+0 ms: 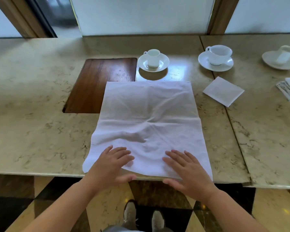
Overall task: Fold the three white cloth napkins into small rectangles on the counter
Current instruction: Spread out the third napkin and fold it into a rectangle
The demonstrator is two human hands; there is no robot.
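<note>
1. The open napkin [147, 124] lies spread flat on the marble counter [40, 101], its near hem at the counter's front edge right under the fingers, so it can be smoothed before the first fold
2. The left hand [110, 163] rests palm down on the near left part of the cloth, fingers [122, 153] spread apart and clamped on nothing; this looks like pressing out wrinkles
3. The right hand [189, 169] mirrors it on the near right part, fingers splayed flat, thumb past the hem over the counter edge
4. Beyond the fingertips the cloth is creased and humped in the middle, so it likely needs more flattening
5. Far right of the right hand's fingers lies a folded napkin [223, 91], apparently one already finished, set aside clear of the working space
6. Past the cloth's far edge stand a small cup on its saucer [153, 61] and a wider teacup on a saucer [216, 58]; a wooden inlay [97, 84] sits beyond the left fingers, partly under the cloth
</note>
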